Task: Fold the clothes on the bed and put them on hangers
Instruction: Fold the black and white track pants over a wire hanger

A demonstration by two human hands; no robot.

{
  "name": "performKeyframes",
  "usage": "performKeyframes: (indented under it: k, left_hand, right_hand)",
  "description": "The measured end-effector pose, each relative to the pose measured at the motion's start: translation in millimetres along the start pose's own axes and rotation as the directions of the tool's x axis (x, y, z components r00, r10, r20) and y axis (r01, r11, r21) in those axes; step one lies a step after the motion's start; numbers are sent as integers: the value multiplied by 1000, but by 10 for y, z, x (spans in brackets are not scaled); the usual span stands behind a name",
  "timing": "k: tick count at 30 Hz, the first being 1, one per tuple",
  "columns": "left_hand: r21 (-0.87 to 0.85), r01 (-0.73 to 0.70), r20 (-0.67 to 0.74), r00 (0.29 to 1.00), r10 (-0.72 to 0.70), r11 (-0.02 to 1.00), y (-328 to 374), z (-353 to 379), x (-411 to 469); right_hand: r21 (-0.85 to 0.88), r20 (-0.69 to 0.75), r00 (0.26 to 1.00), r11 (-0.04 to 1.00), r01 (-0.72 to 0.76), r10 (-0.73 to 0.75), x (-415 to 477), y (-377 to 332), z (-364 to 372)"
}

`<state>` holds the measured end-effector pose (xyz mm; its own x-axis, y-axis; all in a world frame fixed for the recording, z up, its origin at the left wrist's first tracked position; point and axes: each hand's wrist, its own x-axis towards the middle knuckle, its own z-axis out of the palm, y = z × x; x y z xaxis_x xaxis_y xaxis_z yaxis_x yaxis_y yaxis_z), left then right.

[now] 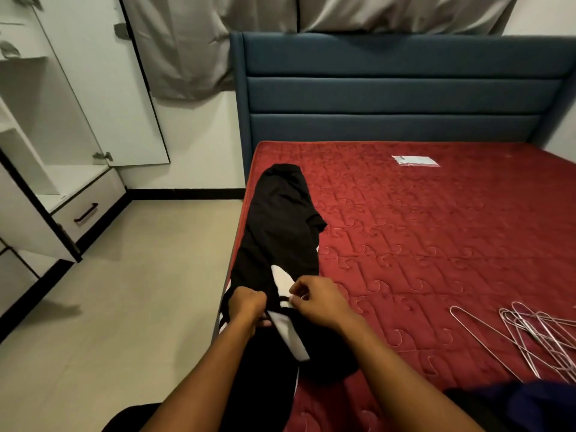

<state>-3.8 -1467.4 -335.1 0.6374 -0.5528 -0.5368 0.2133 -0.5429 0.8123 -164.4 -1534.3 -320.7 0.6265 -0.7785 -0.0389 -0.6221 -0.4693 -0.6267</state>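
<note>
A black garment (280, 226) with a white stripe (288, 316) lies lengthwise along the left edge of the bed, on the red quilted mattress (436, 244), its far end towards the blue padded headboard (405, 88) and its near end at the person's body. Both hands are on its near part, close together. The left hand (247, 302) has its fingers curled into the black cloth and grips a bunch of it. The right hand (316, 302) pinches, between thumb and forefinger, a thin black strip (282, 299) that crosses the white stripe; whether this is a cord or part of a hanger cannot be told. A loose heap of wire hangers (536, 338) lies on the mattress well to the right, apart from the garment. A dark blue cloth (514, 406) shows at the bottom right corner. 1 clear plastic packet (416, 160) lies further up the mattress, near the headboard. Grey curtains (187, 51) hang behind, and a white wardrobe with 1 drawer (88, 210) stands open at the left over a pale floor (140, 275)
</note>
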Motion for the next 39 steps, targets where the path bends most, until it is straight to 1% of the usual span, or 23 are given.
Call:
performKeyframes:
  k: [1,3,5,9,11,12,14,16,18,19,21,23,26,27,28,29,30,32,33,34,36,37,39]
  left_hand:
    - [-34,-11,-37,999,10,999,5,-41,-10]
    - [-134,-8,-49,999,2,991,2,-97,-16]
    - [-177,4,-30,1000,-9,984,-37,-104,36]
    - [-94,-4,-34,999,0,996,-37,-97,66]
    - [-36,-19,-17,1000,19,999,50,-142,73]
    - [42,-55,-29,998,56,998,97,-165,150]
    - [253,-209,-72,970,234,945,231,-220,302]
    - [411,-365,-50,906,421,835,408,-245,531]
    - [528,-482,58,842,536,699,630,-202,832]
    - [560,-542,143,808,572,626,753,-174,971]
    - [614,-659,330,714,617,435,995,-47,1373]
    - [689,-692,497,667,556,215,1172,114,1865]
    - [760,-642,632,699,334,-95,1378,304,2469]
    - [756,-641,646,701,303,-130,1454,343,2639]
    - [732,-676,662,674,328,-88,1539,390,2813]
    - [697,-716,656,653,378,27,1660,409,2890]
    - [628,-751,642,647,411,201,1771,433,3067]
    - [456,-697,577,705,413,553,2003,442,3272]
    - [370,-647,541,733,411,667,2093,441,3316]
    - [308,-603,511,757,407,736,2155,443,3355]
    - [303,-502,453,824,340,810,2219,458,3428]
    - [316,-450,435,851,293,836,2213,468,3475]
    - [291,-417,483,841,244,861,2151,431,3523]
  right_hand:
    - [-66,32,998,996,-52,55,-44,75,-17]
    - [-102,232,959,985,-142,163,-145,171,18]
    - [-139,329,924,978,-157,195,-220,216,138]
    - [-391,295,944,920,-21,147,-95,211,281]
    - [-448,291,951,893,38,105,125,148,92]
    - [-460,264,960,887,36,98,265,104,-54]
    - [-455,172,983,890,28,57,571,39,-404]
    - [-344,27,999,939,-14,25,895,-27,-721]
    - [-59,-140,989,996,-59,50,1187,-57,-957]
    - [115,-185,978,990,-80,101,1330,-55,-1035]
    - [427,-151,966,895,-126,208,1701,18,-1141]
    - [576,-95,963,803,-154,253,2142,146,-1175]
    - [633,-18,948,738,-235,318,2792,357,-1161]
    - [624,12,944,735,-264,329,3032,429,-1164]
    - [616,32,943,737,-280,331,3264,479,-1181]
    - [607,24,943,744,-278,333,3482,509,-1217]
    - [617,-19,940,744,-256,340,3771,559,-1263]
    - [647,-172,923,746,-158,345,4343,602,-1383]
    - [662,-239,913,743,-96,330,4609,611,-1440]
    - [671,-294,905,741,-34,308,4835,653,-1483]
    - [648,-344,900,762,22,267,5192,800,-1501]
    - [602,-352,900,798,7,257,5289,913,-1458]
    - [514,-341,890,853,-94,304,5164,1069,-1282]
